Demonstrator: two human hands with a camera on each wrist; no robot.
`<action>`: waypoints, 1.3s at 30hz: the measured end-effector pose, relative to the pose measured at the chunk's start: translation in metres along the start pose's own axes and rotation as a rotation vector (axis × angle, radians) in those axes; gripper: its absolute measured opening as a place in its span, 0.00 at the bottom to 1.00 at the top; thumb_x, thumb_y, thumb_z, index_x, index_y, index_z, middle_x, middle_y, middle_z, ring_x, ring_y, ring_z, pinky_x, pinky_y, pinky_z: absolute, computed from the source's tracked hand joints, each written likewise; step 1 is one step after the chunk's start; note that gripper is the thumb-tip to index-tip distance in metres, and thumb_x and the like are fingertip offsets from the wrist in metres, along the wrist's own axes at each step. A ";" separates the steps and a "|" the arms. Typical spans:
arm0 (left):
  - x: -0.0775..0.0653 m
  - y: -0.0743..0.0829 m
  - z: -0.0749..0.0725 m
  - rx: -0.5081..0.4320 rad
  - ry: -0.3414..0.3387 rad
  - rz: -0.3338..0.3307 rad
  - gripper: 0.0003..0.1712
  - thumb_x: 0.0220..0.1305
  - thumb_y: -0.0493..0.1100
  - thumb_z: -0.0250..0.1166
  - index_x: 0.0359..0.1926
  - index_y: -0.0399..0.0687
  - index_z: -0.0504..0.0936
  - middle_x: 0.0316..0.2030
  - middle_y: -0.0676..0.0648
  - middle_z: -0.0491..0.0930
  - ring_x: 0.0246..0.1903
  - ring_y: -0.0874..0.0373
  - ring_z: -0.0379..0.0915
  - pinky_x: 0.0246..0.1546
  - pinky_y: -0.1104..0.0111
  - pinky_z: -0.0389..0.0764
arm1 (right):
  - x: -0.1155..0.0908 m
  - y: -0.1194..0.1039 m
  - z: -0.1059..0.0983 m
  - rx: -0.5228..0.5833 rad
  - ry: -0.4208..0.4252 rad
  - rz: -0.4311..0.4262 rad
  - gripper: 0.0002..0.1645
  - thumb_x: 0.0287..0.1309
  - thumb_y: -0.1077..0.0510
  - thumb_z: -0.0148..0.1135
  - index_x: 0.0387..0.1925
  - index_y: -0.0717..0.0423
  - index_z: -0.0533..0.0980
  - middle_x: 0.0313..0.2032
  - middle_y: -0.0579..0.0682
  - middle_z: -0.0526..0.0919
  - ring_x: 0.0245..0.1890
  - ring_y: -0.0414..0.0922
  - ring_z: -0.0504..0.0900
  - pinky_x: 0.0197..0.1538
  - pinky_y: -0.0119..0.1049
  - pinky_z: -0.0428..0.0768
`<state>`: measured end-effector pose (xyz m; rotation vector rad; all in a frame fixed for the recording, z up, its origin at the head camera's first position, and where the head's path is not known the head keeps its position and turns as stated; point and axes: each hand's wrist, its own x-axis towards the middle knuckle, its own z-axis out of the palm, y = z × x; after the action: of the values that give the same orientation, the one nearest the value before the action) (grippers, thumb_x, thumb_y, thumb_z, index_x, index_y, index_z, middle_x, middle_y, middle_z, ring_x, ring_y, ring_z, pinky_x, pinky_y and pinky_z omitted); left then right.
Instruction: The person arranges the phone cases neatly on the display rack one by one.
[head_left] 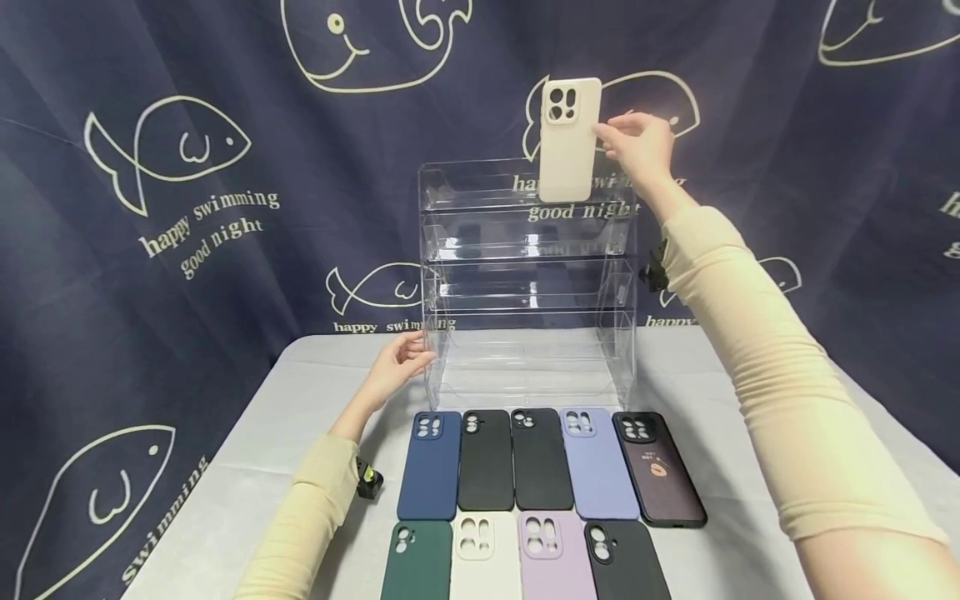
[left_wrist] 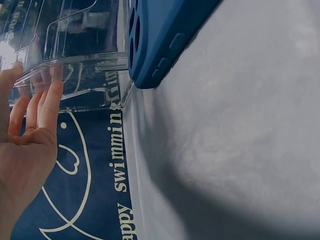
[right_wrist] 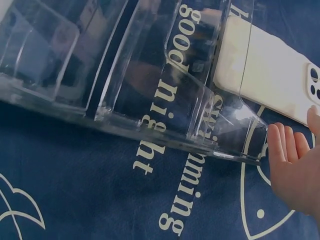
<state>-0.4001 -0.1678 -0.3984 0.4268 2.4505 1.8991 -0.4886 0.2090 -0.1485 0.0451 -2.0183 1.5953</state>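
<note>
In the head view, my right hand (head_left: 641,146) pinches a white phone case (head_left: 570,154) by its right edge, the thumb at the edge. The case stands nearly upright, camera cutout at the top, its lower end at the top tier of a clear stepped display rack (head_left: 525,300). The right wrist view shows the white case (right_wrist: 265,65) beside my right hand (right_wrist: 295,165), with other fingers extended near the rack's side. My left hand (head_left: 397,367) touches the rack's left side with fairly straight fingers, as the left wrist view of the left hand (left_wrist: 32,135) shows.
Phone cases lie in two rows before the rack: a dark blue case (head_left: 431,471), black ones, a periwinkle case (head_left: 603,467), a dark printed case (head_left: 660,475), a green case (head_left: 416,562), another white case (head_left: 486,571) and a lilac case (head_left: 555,562). A navy curtain (head_left: 225,333) hangs behind.
</note>
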 end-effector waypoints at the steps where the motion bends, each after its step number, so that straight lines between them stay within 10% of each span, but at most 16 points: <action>1: -0.002 0.003 0.000 0.003 -0.002 0.006 0.32 0.62 0.38 0.62 0.64 0.34 0.62 0.50 0.34 0.72 0.40 0.65 0.73 0.49 0.66 0.81 | -0.001 0.000 -0.001 -0.008 -0.004 -0.002 0.25 0.51 0.52 0.69 0.49 0.62 0.77 0.38 0.47 0.84 0.29 0.35 0.81 0.41 0.24 0.82; 12: -0.017 0.027 0.003 0.013 -0.018 0.008 0.31 0.63 0.36 0.60 0.64 0.31 0.61 0.50 0.33 0.72 0.39 0.66 0.73 0.50 0.65 0.81 | -0.029 -0.006 -0.025 0.009 -0.123 -0.042 0.29 0.50 0.53 0.70 0.51 0.65 0.75 0.35 0.42 0.83 0.30 0.32 0.81 0.43 0.24 0.82; 19: -0.004 0.003 0.001 0.030 0.008 0.023 0.32 0.63 0.39 0.61 0.65 0.34 0.62 0.50 0.34 0.72 0.42 0.61 0.74 0.47 0.68 0.82 | -0.047 -0.008 -0.044 -0.151 -0.185 -0.077 0.34 0.50 0.46 0.69 0.57 0.58 0.74 0.50 0.47 0.83 0.35 0.27 0.80 0.48 0.24 0.79; 39: -0.006 0.005 0.008 0.056 0.017 0.033 0.31 0.65 0.38 0.59 0.65 0.35 0.60 0.53 0.32 0.69 0.49 0.49 0.72 0.52 0.63 0.79 | -0.117 0.012 -0.080 -0.326 -0.368 -0.152 0.34 0.56 0.41 0.62 0.60 0.54 0.71 0.57 0.51 0.78 0.54 0.41 0.78 0.62 0.46 0.73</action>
<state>-0.3922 -0.1601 -0.3965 0.4568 2.5278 1.8580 -0.3623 0.2486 -0.1999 0.3839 -2.4667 1.2139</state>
